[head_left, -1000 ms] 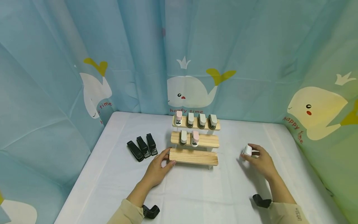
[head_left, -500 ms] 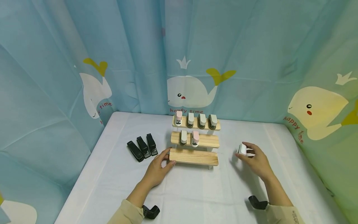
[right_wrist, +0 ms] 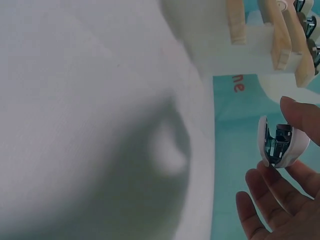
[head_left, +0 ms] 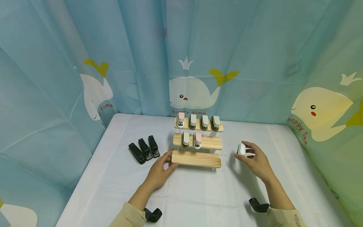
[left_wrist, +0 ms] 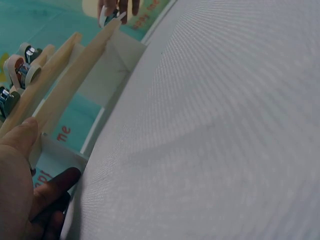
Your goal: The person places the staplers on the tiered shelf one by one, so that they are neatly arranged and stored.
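White stapler (head_left: pixel 241 149) hangs above the table (head_left: pixel 198 195), to the right of the wooden rack (head_left: pixel 198 158), pinched in the thumb-and-finger grip of the right hand (head_left: pixel 257 161), while the left hand (head_left: pixel 158 174) clasps the rack's left end, probably to stop it sliding.

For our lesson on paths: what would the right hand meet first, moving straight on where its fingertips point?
Probably the rack, at its right end, led by the held stapler; depth is unclear, so it might miss.
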The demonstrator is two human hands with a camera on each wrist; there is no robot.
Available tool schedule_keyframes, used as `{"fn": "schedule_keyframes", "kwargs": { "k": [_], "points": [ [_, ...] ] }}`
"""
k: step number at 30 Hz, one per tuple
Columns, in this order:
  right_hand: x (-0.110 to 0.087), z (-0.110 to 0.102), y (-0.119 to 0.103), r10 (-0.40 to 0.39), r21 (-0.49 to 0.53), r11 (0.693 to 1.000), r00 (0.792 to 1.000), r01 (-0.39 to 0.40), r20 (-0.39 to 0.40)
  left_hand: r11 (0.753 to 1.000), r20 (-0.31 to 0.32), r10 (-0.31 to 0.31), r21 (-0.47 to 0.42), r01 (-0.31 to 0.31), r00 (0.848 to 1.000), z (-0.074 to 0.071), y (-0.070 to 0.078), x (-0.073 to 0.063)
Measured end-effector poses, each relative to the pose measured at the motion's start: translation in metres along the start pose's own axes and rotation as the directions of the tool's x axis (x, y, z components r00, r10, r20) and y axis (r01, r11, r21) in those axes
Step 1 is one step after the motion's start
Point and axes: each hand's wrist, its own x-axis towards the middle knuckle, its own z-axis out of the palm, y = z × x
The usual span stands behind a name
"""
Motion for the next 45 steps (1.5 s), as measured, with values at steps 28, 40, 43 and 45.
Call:
{"fn": "schedule_keyframes", "kwargs": {
  "k": [28,40,43,45],
  "points": [
    [0.001,0.024,-0.046,-0.16,0.036,0.986,0.986,0.162,-0.043,1.0,0.002,0.006,0.003,-0.006,1.0,0.0,0.0,0.002],
    [0.004,0.037,-0.063,-0.24,0.067,0.968,0.97,0.241,-0.028,1.0,0.004,-0.003,0.001,0.003,1.0,-0.001,0.0,0.001],
    [0.005,0.039,-0.067,-0.261,0.072,0.962,0.965,0.262,-0.02,1.0,0.007,-0.005,0.003,0.005,1.0,-0.001,0.001,0.001],
    [0.006,0.041,-0.07,-0.265,0.066,0.962,0.964,0.265,-0.009,1.0,0.009,-0.003,0.001,0.003,1.0,-0.001,0.001,0.001]
  ]
}}
